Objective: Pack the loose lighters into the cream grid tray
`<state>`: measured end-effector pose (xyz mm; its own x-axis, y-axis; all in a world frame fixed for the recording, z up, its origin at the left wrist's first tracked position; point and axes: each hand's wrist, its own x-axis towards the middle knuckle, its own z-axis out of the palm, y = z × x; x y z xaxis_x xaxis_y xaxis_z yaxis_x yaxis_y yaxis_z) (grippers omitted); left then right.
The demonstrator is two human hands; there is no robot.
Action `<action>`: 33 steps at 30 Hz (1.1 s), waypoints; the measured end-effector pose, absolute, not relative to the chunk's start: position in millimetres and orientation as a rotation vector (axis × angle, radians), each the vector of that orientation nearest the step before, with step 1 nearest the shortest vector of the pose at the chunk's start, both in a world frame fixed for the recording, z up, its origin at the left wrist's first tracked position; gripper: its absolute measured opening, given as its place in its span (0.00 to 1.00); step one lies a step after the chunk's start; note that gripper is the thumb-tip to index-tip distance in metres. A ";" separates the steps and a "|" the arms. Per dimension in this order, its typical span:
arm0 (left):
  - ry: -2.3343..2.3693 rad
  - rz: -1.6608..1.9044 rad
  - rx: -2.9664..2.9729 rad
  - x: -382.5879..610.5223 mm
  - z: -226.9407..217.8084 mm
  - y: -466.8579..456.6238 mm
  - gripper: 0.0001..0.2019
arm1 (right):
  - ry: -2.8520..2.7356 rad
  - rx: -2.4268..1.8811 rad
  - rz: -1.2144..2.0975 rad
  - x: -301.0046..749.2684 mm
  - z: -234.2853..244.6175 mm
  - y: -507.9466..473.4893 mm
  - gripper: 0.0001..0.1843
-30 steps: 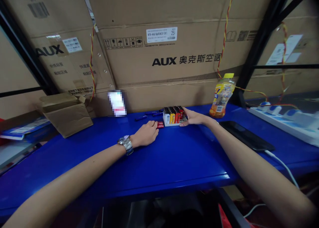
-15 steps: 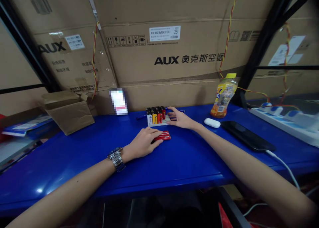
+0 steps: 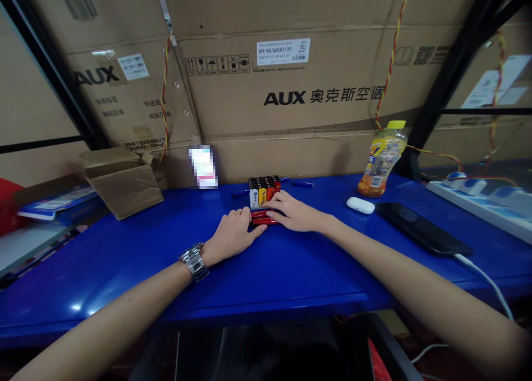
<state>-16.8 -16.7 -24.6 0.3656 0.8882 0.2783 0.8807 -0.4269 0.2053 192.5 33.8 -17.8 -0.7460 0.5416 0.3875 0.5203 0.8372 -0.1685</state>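
On the glossy blue tabletop, the left hand lies flat, its fingers nearly straight, with the tips touching the flat-lying red plastic lighters just in front of the white display tray of upright lighters. The right hand rests over their other end with fingers gently curled; whether it grips them cannot be told. In my judgement the lighters are being steadied between both hands, and lifting them would call for a firm pinch across their narrow sides.

Blue table; red lighters; yellow-capped orange bottle.

Lighters before tray, on table
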 end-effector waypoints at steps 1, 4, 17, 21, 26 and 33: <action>1.647 0.532 2.586 -17.2 -25.0 -16.7 0.19 | -2.621 -0.796 0.050 189.8 -18.1 32.0 0.19; 1.593 0.538 2.608 -18.7 -27.2 -13.2 0.17 | -2.633 -0.822 0.068 189.3 -16.9 30.5 0.17; 1.546 0.432 2.582 -18.2 -24.8 -6.0 0.20 | -2.630 -0.947 0.479 187.7 -16.1 33.0 0.19; 1.494 0.424 2.488 -20.5 -24.2 -3.3 0.18 | -2.597 -1.021 0.529 186.2 -15.4 30.0 0.18; 1.399 0.547 2.431 -21.9 -24.2 -1.6 0.14 | -2.563 -1.004 0.506 186.3 -17.4 30.2 0.15; 1.164 0.989 2.026 -21.2 -31.2 7.4 0.14 | -2.546 -0.950 0.519 189.8 -16.3 33.3 0.07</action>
<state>-21.2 7.4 -31.2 0.3392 0.8894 0.3065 0.4463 -0.4390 0.7798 189.8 33.3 -16.3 -0.7027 0.6790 0.2127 0.5414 0.7042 -0.4593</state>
